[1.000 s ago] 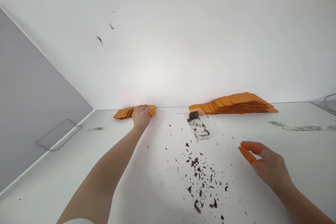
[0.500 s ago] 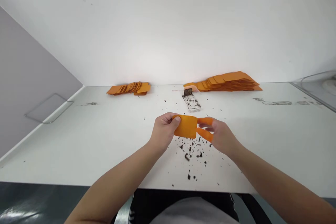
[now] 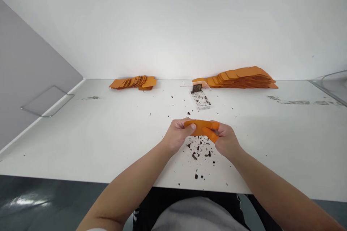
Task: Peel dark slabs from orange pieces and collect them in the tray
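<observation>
While the left hand (image 3: 179, 134) pinches an orange piece (image 3: 199, 125) by its left end, the right hand (image 3: 227, 140) closes its orange finger covers (image 3: 210, 134) on the other end, above dark flakes (image 3: 194, 156) on the white table (image 3: 108, 133). Beyond lies a clear tray (image 3: 204, 108) with a dark block (image 3: 197, 88); farther back, a small orange stack (image 3: 127, 82) and a larger orange stack (image 3: 241, 78) line the wall (image 3: 173, 25).

Bare forearms (image 3: 142, 166), angled inward; hands (image 3: 176, 135) close together, both pinching

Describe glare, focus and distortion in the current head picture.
Head view: white glare on the dark floor, lower left; head view: orange piece between left hand and right hand fairly sharp; head view: forearms seem stretched toward the bottom edge.
</observation>
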Motion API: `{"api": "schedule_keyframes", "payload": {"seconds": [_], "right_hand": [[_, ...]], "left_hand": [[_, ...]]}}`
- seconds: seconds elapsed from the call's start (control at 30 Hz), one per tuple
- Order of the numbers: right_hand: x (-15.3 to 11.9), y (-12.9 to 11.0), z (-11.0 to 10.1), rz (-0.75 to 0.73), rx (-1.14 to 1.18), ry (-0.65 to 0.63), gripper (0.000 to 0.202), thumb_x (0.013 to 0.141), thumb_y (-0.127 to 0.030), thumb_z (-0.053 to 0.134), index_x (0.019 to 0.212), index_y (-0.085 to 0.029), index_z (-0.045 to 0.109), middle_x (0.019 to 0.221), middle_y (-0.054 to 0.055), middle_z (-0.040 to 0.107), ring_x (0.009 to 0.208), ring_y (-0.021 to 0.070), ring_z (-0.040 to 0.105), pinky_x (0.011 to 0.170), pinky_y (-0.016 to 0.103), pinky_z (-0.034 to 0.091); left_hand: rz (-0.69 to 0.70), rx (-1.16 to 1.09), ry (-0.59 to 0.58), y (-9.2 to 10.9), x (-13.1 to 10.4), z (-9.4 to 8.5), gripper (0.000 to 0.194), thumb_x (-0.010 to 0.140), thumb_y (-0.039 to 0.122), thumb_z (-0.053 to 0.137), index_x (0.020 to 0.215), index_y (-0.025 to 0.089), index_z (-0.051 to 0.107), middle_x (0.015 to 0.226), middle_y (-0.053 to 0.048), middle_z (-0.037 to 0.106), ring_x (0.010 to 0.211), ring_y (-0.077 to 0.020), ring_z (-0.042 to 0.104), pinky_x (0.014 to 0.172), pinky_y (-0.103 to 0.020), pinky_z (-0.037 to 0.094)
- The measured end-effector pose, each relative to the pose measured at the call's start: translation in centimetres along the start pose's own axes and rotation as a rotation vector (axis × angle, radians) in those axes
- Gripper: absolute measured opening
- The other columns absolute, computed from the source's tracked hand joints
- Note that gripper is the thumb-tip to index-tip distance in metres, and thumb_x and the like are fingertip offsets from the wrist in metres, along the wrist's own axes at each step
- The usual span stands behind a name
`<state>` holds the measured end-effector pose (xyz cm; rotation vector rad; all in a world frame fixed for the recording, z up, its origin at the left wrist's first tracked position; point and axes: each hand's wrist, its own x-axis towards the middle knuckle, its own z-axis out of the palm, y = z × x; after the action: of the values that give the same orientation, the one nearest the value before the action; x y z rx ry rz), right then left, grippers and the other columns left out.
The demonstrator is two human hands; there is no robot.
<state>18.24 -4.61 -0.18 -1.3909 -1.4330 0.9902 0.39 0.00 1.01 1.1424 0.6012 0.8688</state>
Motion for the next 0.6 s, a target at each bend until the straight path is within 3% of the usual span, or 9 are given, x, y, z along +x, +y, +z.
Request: {"api": "schedule_keyframes", "payload": {"seconds": [0.3,0.5,0.6], "right_hand": [[-0.8,-0.1,0.7,0.021,-0.195,-0.034,0.025,0.084,-0.041,0.060,0.093,-0.021,0.071,0.083,0.004,0.066,0.077,0.0220,0.060,0.063,0.035,0.050],[-1.0,-0.1,0.8,-0.031,-0.206,-0.008,0.021,0.085,-0.040,0.060,0.094,-0.025,0.072,0.092,0.004,0.067,0.077,0.0196,0.062,0.058,0.030,0.050],[-0.9,0.1,0.6,-0.026,-0.204,0.021,0.024,0.084,-0.042,0.062,0.099,-0.027,0.072,0.095,0.003,0.068,0.080,0.0197,0.062,0.061,0.030,0.051]], "left_hand": [[0.046,0.255,0.150,-1.1,-0.3,-0.7,0.027,0.080,0.039,0.067,0.071,0.014,0.061,0.067,0.000,0.056,0.065,-0.0128,0.049,0.063,-0.028,0.040],[0.139,0.283,0.158,-1.7,-0.7,-1.1,0.034,0.077,0.037,0.069,0.060,0.016,0.050,0.055,0.005,0.042,0.054,-0.0085,0.035,0.053,-0.023,0.029],[0.173,0.307,0.147,-1.3,-0.9,-1.1,0.033,0.077,0.036,0.070,0.060,0.016,0.050,0.053,0.005,0.041,0.053,-0.0086,0.036,0.051,-0.022,0.029]]}}
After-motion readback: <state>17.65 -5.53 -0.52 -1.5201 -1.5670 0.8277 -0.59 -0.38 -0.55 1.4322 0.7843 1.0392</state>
